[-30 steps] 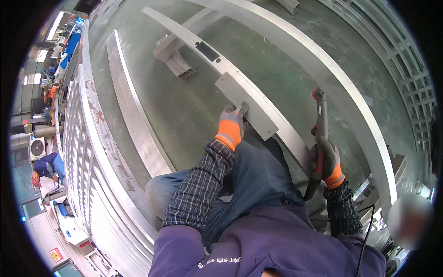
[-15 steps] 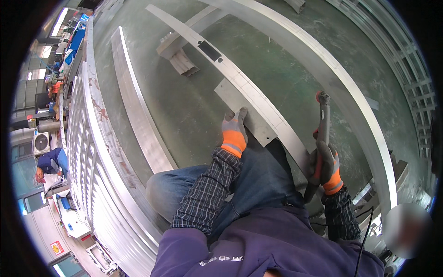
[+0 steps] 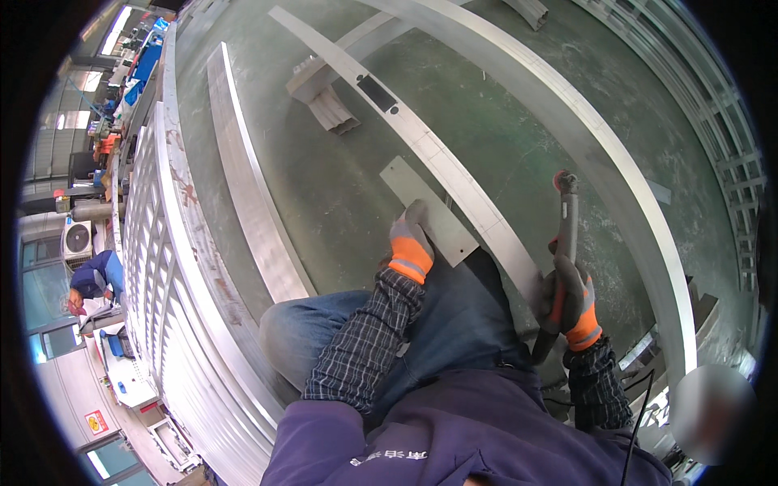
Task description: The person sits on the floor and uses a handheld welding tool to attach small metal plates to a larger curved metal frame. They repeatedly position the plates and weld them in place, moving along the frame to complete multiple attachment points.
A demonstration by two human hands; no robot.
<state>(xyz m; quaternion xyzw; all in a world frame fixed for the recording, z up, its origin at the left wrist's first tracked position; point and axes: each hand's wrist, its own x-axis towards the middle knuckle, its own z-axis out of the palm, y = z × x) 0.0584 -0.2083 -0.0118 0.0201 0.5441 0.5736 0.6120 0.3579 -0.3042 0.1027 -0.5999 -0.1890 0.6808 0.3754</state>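
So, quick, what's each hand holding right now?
Left hand: closed on the edge of the flat metal plate.
Right hand: closed around the long-necked tool.

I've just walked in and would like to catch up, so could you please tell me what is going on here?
Someone wearing grey-and-orange gloves is handling metal parts. Their left hand holds a flat metal plate just left of a long metal beam with a rectangular opening. Their right hand grips a long grey-and-red tool, its head away from the plate.
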